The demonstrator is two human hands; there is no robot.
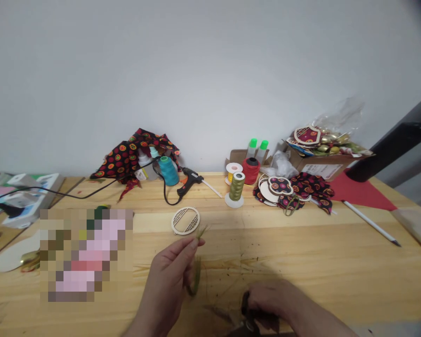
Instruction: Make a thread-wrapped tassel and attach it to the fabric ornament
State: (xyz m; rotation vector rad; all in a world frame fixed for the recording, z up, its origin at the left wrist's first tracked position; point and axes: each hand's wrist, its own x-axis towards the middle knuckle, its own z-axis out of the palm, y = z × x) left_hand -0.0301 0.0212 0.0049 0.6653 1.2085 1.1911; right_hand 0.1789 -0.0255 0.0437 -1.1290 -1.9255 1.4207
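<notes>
My left hand (173, 276) is raised over the near middle of the wooden table (301, 252), its fingertips pinched on a small bundle of olive-green threads (197, 267) that hangs down from the fingers. My right hand (272, 299) rests low at the near edge, fingers curled round a dark tool (247, 311) that looks like scissors. A round slotted wooden disc (185, 220) lies just beyond the left hand. Thread scraps litter the table between the hands.
At the back stand an olive thread spool (236, 187), red spool (250, 170), yellow spool (233, 171), teal spool (168, 171), a black glue gun (189, 181) with its cord, patterned fabric (129, 154), glue bottles (257, 147) and a cardboard box (323, 161). A pencil (370, 223) lies right.
</notes>
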